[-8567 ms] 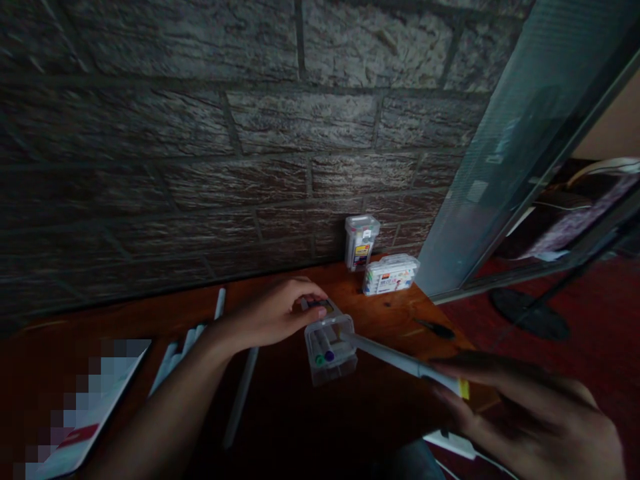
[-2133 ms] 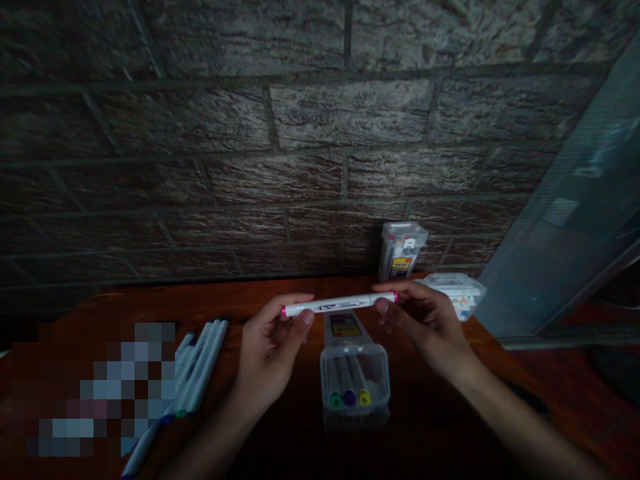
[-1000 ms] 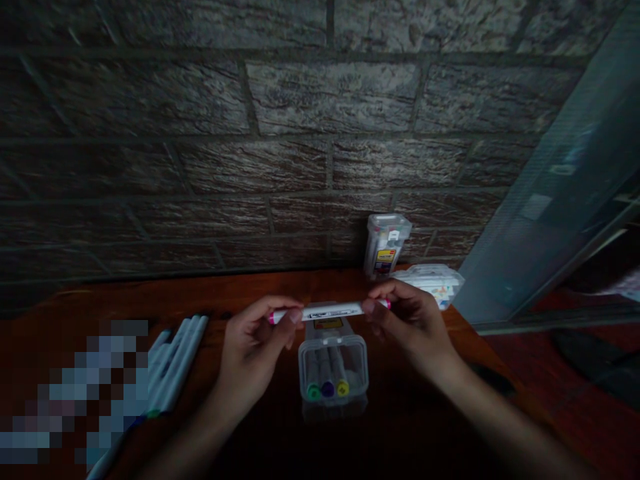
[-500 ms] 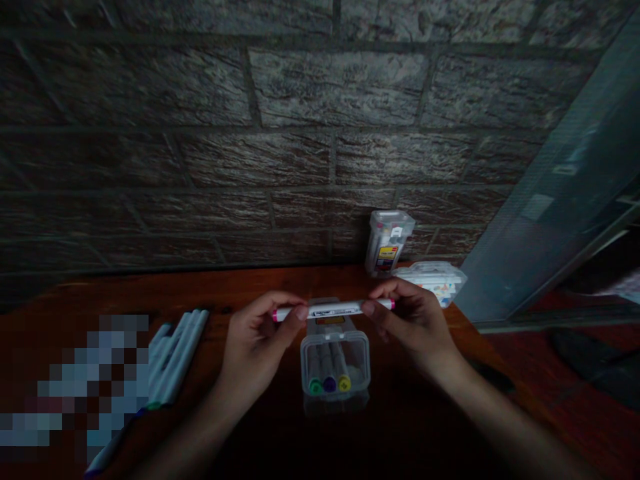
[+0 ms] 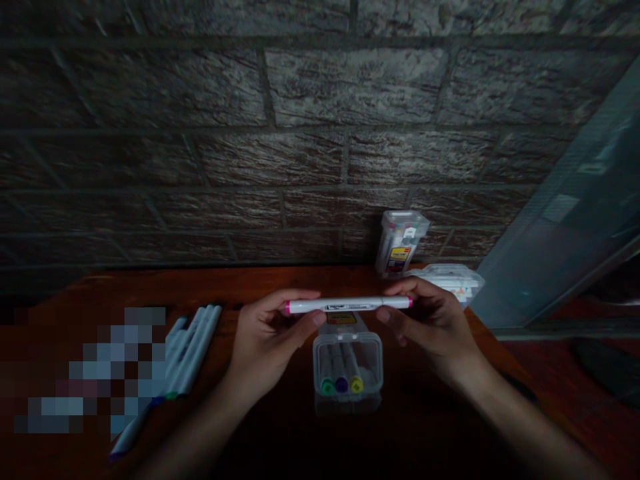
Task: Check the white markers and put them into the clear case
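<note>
A white marker (image 5: 350, 305) with pink ends is held level between my two hands, its printed label turned up. My left hand (image 5: 267, 350) grips the left end between thumb and fingers. At the other end, the thumb and fingers of my right hand (image 5: 433, 330) are closed on it in the same way. Just below and behind the marker lies an open clear plastic case (image 5: 378, 363). Inside that case are a green-ended marker (image 5: 327, 385), a purple-ended marker (image 5: 341, 383) and a yellow-ended marker (image 5: 356, 384).
Several loose markers (image 5: 193, 353) lie on the wooden table (image 5: 250, 283) to the left, partly under a pixelated patch. A closed clear case of markers (image 5: 401, 247) stands by the brick wall (image 5: 300, 153). Another clear box (image 5: 463, 283) sits behind my right hand.
The whole view has shifted, so everything appears slightly further right. My thumbs have slid lower on the marker, and more of its barrel shows.
</note>
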Demonstrator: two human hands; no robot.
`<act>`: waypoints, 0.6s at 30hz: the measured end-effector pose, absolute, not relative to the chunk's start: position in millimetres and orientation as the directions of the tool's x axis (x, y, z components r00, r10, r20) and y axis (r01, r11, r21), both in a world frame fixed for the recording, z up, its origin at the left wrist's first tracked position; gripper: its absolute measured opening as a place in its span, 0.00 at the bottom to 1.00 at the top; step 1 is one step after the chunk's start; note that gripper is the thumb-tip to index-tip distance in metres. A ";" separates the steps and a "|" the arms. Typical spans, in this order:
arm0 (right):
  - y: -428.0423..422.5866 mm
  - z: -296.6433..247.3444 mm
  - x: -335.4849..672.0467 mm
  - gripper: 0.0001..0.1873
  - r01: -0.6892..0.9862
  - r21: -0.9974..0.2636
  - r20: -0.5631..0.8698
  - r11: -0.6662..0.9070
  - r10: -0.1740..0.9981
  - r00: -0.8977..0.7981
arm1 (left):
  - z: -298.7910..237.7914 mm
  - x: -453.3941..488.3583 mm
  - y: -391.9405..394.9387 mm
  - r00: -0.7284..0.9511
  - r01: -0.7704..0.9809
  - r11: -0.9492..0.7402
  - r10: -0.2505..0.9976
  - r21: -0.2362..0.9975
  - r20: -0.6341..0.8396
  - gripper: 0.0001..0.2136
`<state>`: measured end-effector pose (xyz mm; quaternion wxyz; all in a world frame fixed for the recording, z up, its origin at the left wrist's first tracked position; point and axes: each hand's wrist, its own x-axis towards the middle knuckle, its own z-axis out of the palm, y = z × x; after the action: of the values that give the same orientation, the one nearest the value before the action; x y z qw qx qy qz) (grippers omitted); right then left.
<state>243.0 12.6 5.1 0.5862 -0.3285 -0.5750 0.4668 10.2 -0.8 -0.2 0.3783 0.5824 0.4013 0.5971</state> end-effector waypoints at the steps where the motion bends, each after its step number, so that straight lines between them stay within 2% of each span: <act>1: 12.7 4.9 243.5 0.11 -0.170 -0.922 0.367 0.348 0.925 -0.098 | -1.2 9.7 -0.5 -0.025 0.003 -0.386 0.922 0.923 0.386 0.10; 9: 6.7 6.7 241.3 0.11 -0.097 -0.926 0.374 0.364 0.922 -0.106 | -12.2 6.7 1.8 -0.012 -0.009 -0.369 0.929 0.929 0.369 0.07; 18: 7.4 6.7 239.7 0.13 -0.142 -0.947 0.299 0.288 0.952 -0.061 | -4.3 12.0 1.9 -0.001 -0.123 -0.314 0.949 0.941 0.317 0.06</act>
<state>239.7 7.4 6.7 0.5799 -0.3652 -0.5548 0.4717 12.0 1.9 -4.3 0.4475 0.5470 0.3775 0.5984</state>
